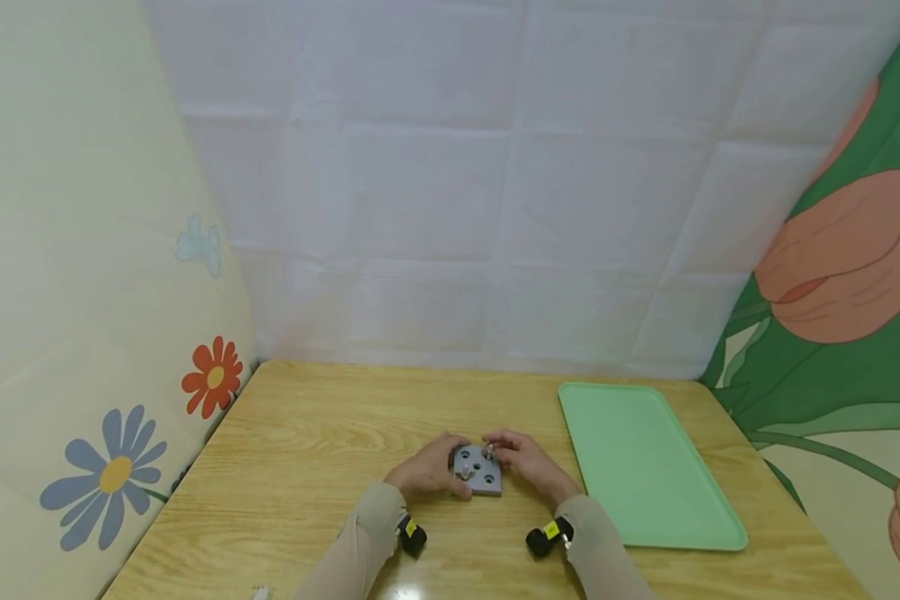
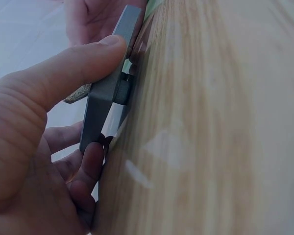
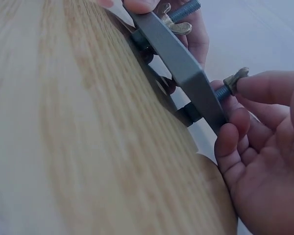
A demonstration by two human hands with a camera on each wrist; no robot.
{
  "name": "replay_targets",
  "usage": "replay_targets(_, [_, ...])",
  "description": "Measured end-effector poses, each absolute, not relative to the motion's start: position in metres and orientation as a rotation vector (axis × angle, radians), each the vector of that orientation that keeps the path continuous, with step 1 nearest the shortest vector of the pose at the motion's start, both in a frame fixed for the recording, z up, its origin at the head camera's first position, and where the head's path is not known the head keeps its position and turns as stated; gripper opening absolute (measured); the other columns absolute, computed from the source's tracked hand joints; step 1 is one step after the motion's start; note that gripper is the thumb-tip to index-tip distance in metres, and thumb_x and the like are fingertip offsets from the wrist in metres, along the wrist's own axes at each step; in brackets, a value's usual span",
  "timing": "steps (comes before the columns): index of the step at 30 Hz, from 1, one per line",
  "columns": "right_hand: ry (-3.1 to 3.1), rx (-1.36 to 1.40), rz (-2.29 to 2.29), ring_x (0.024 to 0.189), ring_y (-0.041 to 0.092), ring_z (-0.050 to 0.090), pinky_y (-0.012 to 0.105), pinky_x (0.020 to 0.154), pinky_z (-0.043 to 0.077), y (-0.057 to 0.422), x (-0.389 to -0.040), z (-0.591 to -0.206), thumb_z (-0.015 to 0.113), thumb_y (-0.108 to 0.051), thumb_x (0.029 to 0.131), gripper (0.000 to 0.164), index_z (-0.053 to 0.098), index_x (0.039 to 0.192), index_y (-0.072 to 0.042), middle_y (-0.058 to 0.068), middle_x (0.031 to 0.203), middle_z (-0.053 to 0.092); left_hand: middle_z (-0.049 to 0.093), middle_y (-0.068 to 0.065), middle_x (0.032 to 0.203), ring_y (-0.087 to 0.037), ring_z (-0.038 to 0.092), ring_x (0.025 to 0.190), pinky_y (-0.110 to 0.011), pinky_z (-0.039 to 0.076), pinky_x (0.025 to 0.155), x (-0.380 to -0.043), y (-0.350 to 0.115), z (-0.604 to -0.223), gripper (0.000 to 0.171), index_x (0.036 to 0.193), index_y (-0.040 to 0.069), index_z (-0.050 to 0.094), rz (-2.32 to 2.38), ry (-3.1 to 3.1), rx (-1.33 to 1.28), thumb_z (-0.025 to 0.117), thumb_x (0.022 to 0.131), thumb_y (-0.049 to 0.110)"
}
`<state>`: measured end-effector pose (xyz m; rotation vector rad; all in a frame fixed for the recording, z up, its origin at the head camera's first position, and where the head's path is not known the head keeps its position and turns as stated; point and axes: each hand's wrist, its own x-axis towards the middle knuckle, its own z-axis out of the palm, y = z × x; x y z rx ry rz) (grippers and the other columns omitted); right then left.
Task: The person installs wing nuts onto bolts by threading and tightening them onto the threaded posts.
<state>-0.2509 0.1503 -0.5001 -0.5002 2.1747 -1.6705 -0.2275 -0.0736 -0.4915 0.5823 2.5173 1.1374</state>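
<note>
A grey metal plate (image 1: pixel 484 480) with several holes is held just above the wooden table, between both hands. My left hand (image 1: pixel 429 468) grips it by its left side, thumb across the near edge. Two bolts pass through the plate, and their dark heads (image 3: pixel 191 113) stick out underneath. One wing nut (image 3: pixel 179 25) sits on the bolt nearer my left hand, with threaded shank showing past it. At the plate's far right corner, my right hand (image 1: pixel 532 462) pinches a second wing nut (image 3: pixel 235 81) at the end of the other bolt, its lower fingers by the plate's edge.
A light green tray (image 1: pixel 645 467) lies on the table (image 1: pixel 307 442) to the right of my right hand. Part of a small pale object (image 1: pixel 261 592) shows at the bottom edge. White cloth (image 1: pixel 420 208) hangs behind the table, with printed cloths on both sides.
</note>
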Motion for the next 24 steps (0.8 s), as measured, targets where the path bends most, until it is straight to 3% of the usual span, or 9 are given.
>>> replay_targets(5, [2.163,-0.498,-1.667,0.097,0.017,0.056,0.027,0.077,0.044,0.151,-0.251,-0.498,0.052,-0.005,0.096,0.033,0.053,0.128,0.002,0.013,0.109,0.063,0.046,0.001,0.121,-0.013,0.047,0.101,-0.036,0.038,0.093,-0.228,-0.074,-0.491,0.083,0.139,0.01,0.043,1.142,2.509,0.577,0.084,0.07,0.032])
replay_targets(10, [2.172,-0.495,-1.667,0.092,0.016,0.054,0.03,0.077,0.043,0.148,-0.238,-0.477,0.054,-0.001,0.093,0.02,0.056,0.112,0.007,0.014,0.107,0.063,0.046,0.001,0.121,-0.013,0.047,0.102,-0.036,0.038,0.093,-0.228,-0.074,-0.491,0.082,0.139,0.01,0.043,1.141,2.501,0.586,0.083,0.071,0.031])
replay_targets(17, [2.243,-0.494,-1.68,0.083,0.016,0.05,0.028,0.071,0.04,0.145,-0.236,-0.478,0.06,-0.001,0.09,0.004,0.057,0.091,0.0,0.007,0.095,0.061,0.046,0.001,0.121,-0.013,0.047,0.101,-0.035,0.038,0.092,-0.227,-0.074,-0.49,0.081,0.138,0.01,0.043,1.138,2.504,0.588,0.083,0.071,0.032])
replay_targets(24, [2.17,-0.379,-1.756,0.076,0.016,0.047,0.026,0.064,0.039,0.147,-0.246,-0.494,0.051,-0.012,0.097,0.016,0.058,0.095,0.003,0.003,0.089,0.058,0.046,0.0,0.122,-0.013,0.047,0.101,-0.035,0.038,0.092,-0.226,-0.074,-0.489,0.082,0.139,0.011,0.043,1.123,2.512,0.593,0.083,0.071,0.032])
